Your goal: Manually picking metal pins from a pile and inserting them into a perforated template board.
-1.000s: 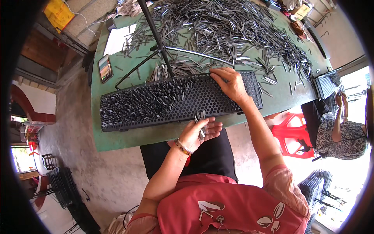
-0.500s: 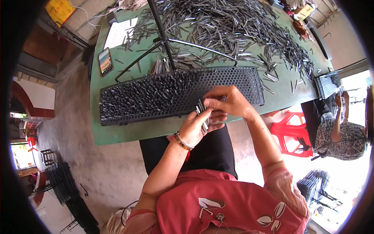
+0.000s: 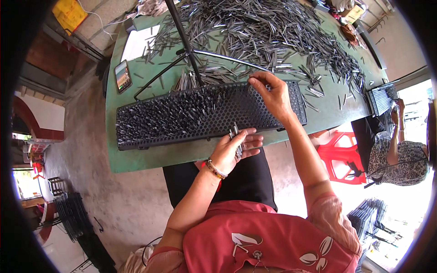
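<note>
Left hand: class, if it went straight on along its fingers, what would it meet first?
Pointing rightward, the left hand would probably meet the right forearm first, though depth is unclear; it might pass beneath or brush the perforated tray.

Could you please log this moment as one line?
left hand: holds thin strips | right hand: over perforated black panel | panel: left part studded | loose pile: on green table

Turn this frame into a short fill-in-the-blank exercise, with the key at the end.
The hand cradling several strips is the person's ____ one.
The right hand is over the ____ half of the black tray.
The phone lies on a ____ table.
The tray has many round ____.

Missing words: left; right; green; holes.
</note>
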{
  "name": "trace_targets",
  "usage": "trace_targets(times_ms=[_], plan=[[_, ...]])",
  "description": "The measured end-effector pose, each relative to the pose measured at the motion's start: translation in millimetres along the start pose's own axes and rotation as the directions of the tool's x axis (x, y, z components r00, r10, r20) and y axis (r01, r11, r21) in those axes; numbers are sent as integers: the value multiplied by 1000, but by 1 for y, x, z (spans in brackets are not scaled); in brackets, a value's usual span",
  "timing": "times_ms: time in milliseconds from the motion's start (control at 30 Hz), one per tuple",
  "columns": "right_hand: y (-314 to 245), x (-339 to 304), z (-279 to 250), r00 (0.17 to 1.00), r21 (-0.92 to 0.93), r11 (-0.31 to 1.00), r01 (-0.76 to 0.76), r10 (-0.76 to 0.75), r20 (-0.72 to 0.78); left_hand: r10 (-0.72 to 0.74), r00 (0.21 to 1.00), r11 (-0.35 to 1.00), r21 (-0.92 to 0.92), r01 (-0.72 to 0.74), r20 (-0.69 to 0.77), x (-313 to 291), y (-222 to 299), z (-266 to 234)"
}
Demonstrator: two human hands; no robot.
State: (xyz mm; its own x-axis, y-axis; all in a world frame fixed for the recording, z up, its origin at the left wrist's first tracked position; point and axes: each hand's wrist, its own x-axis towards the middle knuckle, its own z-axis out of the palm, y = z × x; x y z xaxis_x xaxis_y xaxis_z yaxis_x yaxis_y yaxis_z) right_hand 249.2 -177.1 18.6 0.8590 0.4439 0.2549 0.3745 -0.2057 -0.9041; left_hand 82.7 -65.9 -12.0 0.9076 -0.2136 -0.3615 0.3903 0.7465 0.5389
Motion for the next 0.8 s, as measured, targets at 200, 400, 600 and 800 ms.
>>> trace_targets(times_ms=[200,400,600,800], plan=[[20,10,5,997,-16,997,76,-76,-13,-14,1000,1000,-21,14,5,0,-1,-2],[18,13,2,975,-139,965,223,-222,26,-20,1000,999,-46,21,14,0,-1,-4],[23,16,3,982,-78,979,186,-184,38,-38,999,993,-113,41,28,2,-1,-6],[23,19,0,963,-118,958,262,-253,89,-89,993,975,-198,102,74,3,-3,-15]])
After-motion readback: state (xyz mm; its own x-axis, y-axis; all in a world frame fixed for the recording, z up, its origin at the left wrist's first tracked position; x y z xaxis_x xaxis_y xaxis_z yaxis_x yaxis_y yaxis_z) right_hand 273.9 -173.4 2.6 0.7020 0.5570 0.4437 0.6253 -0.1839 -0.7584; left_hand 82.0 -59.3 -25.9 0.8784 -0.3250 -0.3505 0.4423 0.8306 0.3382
